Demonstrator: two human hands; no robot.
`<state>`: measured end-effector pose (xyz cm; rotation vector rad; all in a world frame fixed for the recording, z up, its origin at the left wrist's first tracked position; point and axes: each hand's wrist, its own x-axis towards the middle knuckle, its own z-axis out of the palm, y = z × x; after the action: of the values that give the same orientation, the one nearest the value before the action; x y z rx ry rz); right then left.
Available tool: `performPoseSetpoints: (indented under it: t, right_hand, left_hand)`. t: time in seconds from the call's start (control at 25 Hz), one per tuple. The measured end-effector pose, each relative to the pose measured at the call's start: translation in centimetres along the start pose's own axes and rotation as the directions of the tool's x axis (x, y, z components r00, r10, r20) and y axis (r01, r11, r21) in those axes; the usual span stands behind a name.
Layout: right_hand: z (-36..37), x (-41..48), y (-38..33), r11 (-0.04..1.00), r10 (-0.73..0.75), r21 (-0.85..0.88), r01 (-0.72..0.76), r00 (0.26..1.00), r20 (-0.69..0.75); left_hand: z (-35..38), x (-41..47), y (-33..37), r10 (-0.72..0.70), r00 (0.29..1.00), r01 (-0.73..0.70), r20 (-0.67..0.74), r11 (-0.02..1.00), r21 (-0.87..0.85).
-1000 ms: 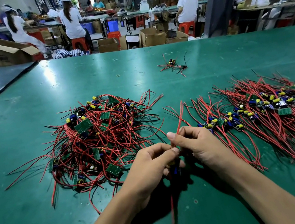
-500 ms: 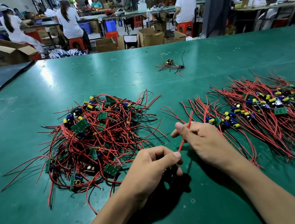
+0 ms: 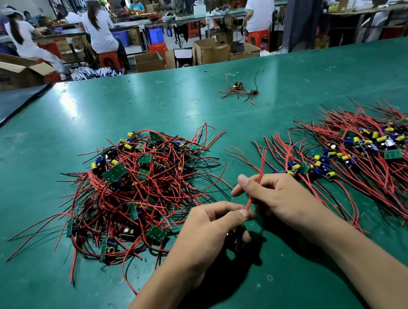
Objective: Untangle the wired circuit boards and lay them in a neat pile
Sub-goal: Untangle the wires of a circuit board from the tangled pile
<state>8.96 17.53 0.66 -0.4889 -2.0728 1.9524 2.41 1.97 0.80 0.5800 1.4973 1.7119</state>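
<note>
Factory floor: long workbenches [image 3: 106, 103], seated workers [image 3: 99, 31]

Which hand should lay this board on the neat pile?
Probably right: the right hand pinches the red wire beside the neat pile of red-wired circuit boards; the left hand is farther.

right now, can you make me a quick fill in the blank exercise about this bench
1. The tangled heap lies to the ____ of the neat pile.
2. The left hand grips a wired board while the right hand pinches its ____ wire.
3. The table top is ____.
4. A stray bundle lies ____ from the person than both piles.

Missing words: left; red; green; farther.
</note>
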Motion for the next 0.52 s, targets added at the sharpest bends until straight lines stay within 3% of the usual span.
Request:
performPoseSetpoints:
  t: [0.12,0.2,0.36,0.52]
  right_hand:
    - [-1.3,0.6,0.2,0.917,-0.219,-0.375,0.136,0.958,-0.187]
    - [-2.0,0.9,0.3,0.860,-0.331,-0.475,0.187,0.913,-0.240]
    - [-2.5,1.1,0.7,0.840,-0.417,-0.492,0.228,0.851,-0.317]
    - [-2.2,1.6,1.1,0.928,-0.277,-0.339,0.154,0.894,-0.352]
  left_hand:
    - [-0.1,-0.1,0.2,0.006,1.000,-0.008,0.024,0.997,0.081]
    - [-0.1,-0.1,0.3,0.008,0.999,-0.012,0.038,0.995,0.095]
    - [0.0,-0.1,0.3,0.011,0.998,-0.016,0.054,0.996,0.087]
    - [0.0,0.0,0.2,0.006,0.998,-0.010,0.060,0.998,0.057]
